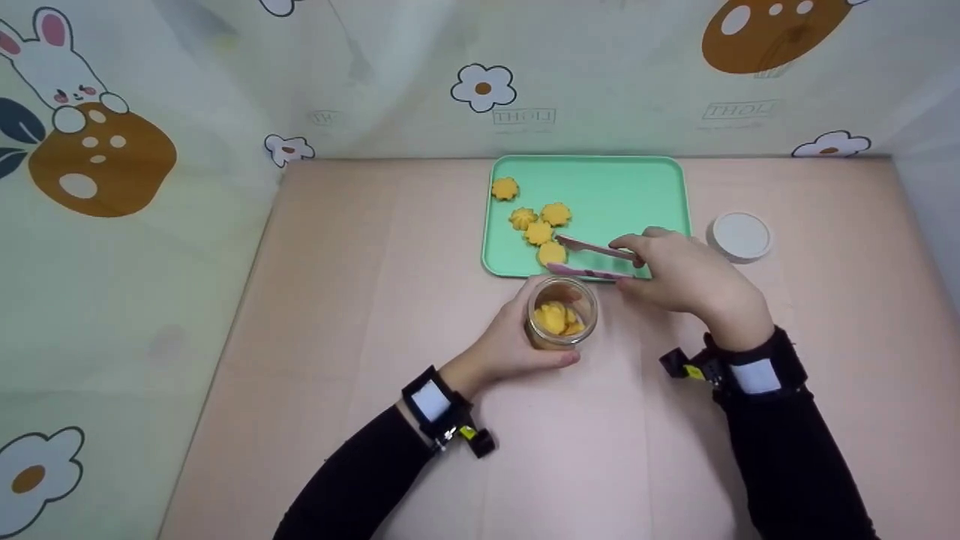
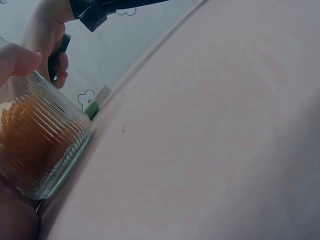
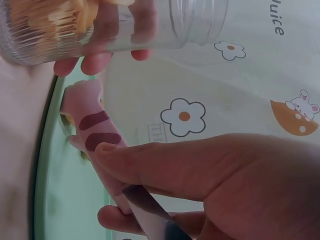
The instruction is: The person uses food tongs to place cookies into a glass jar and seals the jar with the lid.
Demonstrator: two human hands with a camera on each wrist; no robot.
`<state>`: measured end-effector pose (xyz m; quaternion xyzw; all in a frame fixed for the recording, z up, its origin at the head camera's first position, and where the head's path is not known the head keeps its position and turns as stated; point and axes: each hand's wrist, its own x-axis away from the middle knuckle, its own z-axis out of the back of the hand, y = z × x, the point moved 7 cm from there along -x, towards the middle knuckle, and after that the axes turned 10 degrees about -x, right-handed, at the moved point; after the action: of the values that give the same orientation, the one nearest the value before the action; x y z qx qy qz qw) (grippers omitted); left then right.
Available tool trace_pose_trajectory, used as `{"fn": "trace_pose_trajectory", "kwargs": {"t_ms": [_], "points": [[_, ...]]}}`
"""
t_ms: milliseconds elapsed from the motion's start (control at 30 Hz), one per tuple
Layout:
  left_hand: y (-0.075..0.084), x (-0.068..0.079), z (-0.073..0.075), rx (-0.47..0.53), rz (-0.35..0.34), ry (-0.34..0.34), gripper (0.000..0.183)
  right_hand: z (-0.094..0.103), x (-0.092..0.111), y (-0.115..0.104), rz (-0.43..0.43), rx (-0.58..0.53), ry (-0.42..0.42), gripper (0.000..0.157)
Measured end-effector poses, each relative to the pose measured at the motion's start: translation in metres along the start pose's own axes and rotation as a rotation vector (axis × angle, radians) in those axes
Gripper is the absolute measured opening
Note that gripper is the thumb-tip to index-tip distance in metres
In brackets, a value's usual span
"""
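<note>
My left hand (image 1: 517, 341) is wrapped around a ribbed glass jar (image 1: 564, 341), its mouth uncovered, at the tray's front edge. Several yellow flower-shaped cookies (image 1: 555, 318) lie inside it, and its ribbed wall (image 2: 60, 135) fills the left side of the left wrist view. Between thumb and fingers my right hand (image 1: 686, 281) holds pink tongs (image 1: 592, 247), spread apart over the green tray (image 1: 630, 187). One tong tip is right by the nearest loose cookie (image 1: 552, 254). In the right wrist view the thumb presses the striped pink arm of the tongs (image 3: 102, 140).
More cookies (image 1: 538, 232) are grouped on the tray's left part, one apart near its far left corner. A round white lid (image 1: 740, 236) lies right of the tray. Behind the table (image 1: 360, 285) hangs a printed curtain (image 1: 405, 75).
</note>
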<state>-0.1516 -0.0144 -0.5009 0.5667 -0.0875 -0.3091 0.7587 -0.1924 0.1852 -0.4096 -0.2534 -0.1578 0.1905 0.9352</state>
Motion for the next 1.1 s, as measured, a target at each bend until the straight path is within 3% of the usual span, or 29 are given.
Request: {"fn": "trace_pose_trajectory", "kwargs": {"t_ms": [500,933,1100], "points": [[0.002,0.0,0.0,0.005,0.007,0.004,0.093,-0.003,-0.002,-0.004,0.003,-0.019,0.026,0.046],[0.0,0.0,0.0,0.025,0.006,0.006,0.091,0.007,-0.002,0.008,-0.036,0.008,0.068,0.042],[0.002,-0.001,0.0,0.029,-0.018,0.003,0.09,0.02,0.005,0.006,0.031,0.002,0.113,0.041]]}}
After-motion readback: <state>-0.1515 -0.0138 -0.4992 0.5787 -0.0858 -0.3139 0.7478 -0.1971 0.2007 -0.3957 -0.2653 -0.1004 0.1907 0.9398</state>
